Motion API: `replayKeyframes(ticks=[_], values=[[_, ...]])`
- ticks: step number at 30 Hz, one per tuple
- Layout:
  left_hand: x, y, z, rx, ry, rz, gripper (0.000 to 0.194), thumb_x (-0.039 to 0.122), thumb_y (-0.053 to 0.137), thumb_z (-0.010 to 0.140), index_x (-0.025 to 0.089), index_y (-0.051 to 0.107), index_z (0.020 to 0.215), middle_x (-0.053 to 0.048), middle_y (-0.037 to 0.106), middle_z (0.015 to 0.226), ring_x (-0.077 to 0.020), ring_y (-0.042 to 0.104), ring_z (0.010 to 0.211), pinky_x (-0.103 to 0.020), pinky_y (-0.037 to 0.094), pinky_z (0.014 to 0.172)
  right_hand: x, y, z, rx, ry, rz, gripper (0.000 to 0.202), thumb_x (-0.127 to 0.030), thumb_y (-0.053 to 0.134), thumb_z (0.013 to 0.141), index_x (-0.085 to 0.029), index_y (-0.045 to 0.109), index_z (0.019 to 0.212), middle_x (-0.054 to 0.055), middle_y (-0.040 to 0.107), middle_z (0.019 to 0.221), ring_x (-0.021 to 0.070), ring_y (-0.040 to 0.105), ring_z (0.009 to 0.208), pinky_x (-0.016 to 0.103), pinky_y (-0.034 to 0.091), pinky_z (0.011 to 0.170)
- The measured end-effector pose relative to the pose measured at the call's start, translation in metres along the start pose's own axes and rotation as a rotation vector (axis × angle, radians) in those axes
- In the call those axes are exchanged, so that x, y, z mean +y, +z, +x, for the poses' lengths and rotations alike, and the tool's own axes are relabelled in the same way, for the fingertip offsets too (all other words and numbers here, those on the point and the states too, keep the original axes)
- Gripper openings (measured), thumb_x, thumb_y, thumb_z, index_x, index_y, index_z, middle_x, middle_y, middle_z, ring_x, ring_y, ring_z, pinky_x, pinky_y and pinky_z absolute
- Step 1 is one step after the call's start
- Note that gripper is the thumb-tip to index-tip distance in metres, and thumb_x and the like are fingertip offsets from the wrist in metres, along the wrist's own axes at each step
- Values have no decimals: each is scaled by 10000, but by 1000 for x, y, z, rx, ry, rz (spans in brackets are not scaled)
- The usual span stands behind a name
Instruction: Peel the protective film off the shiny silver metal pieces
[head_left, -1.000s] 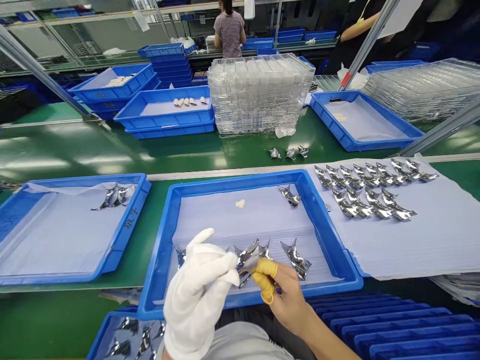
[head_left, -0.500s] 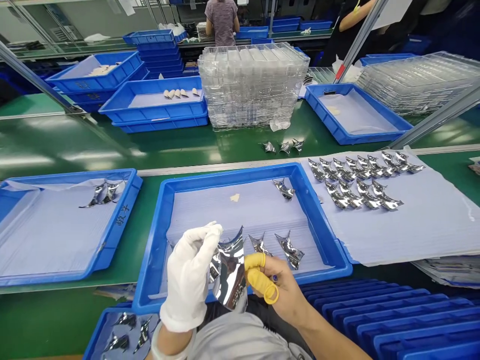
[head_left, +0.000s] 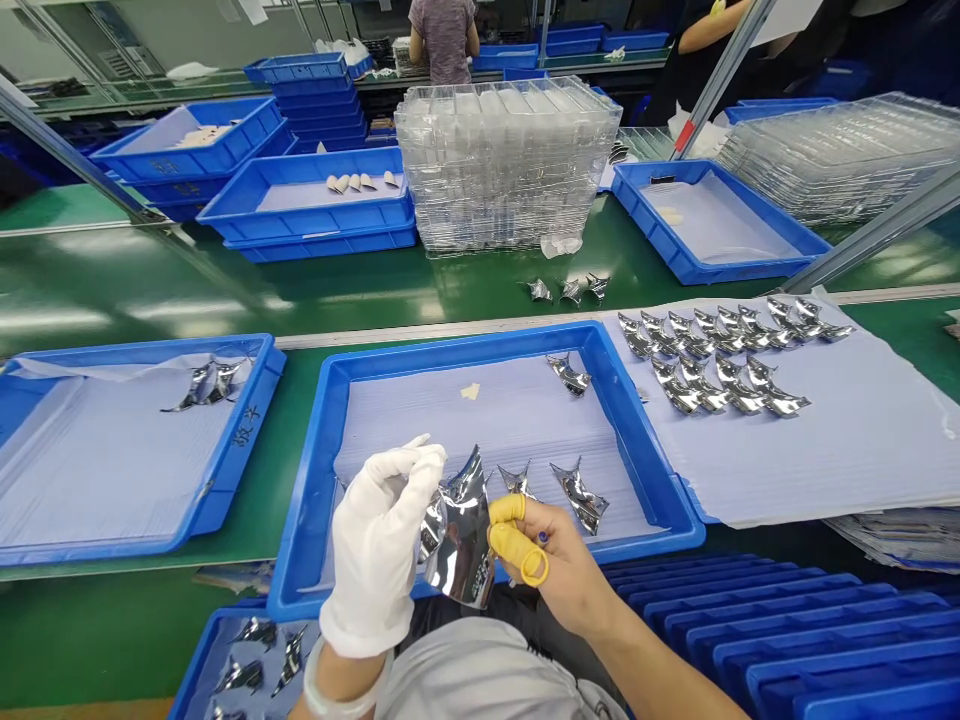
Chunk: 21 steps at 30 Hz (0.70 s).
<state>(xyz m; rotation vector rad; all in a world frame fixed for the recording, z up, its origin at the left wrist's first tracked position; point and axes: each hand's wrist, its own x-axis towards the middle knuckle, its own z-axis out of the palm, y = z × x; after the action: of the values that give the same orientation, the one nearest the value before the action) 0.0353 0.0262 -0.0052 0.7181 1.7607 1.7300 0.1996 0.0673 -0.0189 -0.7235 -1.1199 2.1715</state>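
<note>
A shiny chrome-plated part (head_left: 463,540), curved and with a pointed horn, is held up over the near edge of the blue tray (head_left: 480,350) in front of me. My left hand (head_left: 379,545), in a white glove, has thumb and fingers pinched together at the part's left side; the glove hides that edge. My right hand (head_left: 551,565), with yellow finger cots on the thumb and a finger, grips the right edge. Behind the held part, another chrome part (head_left: 516,482) lies on the tray's paper liner. More lie at the right (head_left: 580,495) and far right (head_left: 568,376).
Rows of chrome parts (head_left: 724,330) rest on a paper-covered surface (head_left: 825,450) to the right. A left tray (head_left: 225,500) holds a few parts. Below are a small parts tray (head_left: 199,660) and stacked blue trays (head_left: 795,630). Clear plastic trays (head_left: 502,170) stand behind.
The chrome part has tilted slightly in my hands, its upper horn shifting a little left. My right hand has turned slightly, and the camera view has moved a little.
</note>
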Motion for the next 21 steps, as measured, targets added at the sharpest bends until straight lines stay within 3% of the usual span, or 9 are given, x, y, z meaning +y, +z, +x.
replayKeyframes(ticks=[3, 9, 17, 21], values=[[1, 1, 0, -6, 72, -28, 141, 309, 833, 819, 229, 739, 888, 11, 812, 899, -205, 738, 1088, -335, 530, 1034, 5, -2, 4, -14, 56, 94, 398, -524, 808, 838, -182, 619, 757, -111, 344, 527, 50, 202, 462, 230, 154, 442], [6, 4, -1, -63, 231, -11, 81, 216, 806, 828, 243, 753, 883, 55, 793, 835, -141, 744, 787, -412, 507, 1127, 9, -2, 8, -12, 94, 154, 408, -523, 840, 800, -180, 624, 756, -124, 351, 489, 37, 192, 427, 216, 137, 423], [4, 0, -2, -33, 103, 31, 163, 308, 845, 786, 214, 745, 873, -36, 809, 911, -280, 735, 1110, -457, 536, 1068, 8, 1, 9, 44, 60, 107, 426, -556, 851, 771, -183, 646, 745, -111, 347, 518, 49, 193, 452, 218, 141, 417], [2, -1, 2, -35, -4, 25, 234, 385, 845, 782, 206, 730, 880, -58, 813, 951, -296, 724, 1143, -418, 557, 1002, 5, 3, 6, 60, 20, 97, 405, -528, 852, 784, -181, 647, 742, -99, 353, 536, 55, 206, 479, 224, 151, 435]])
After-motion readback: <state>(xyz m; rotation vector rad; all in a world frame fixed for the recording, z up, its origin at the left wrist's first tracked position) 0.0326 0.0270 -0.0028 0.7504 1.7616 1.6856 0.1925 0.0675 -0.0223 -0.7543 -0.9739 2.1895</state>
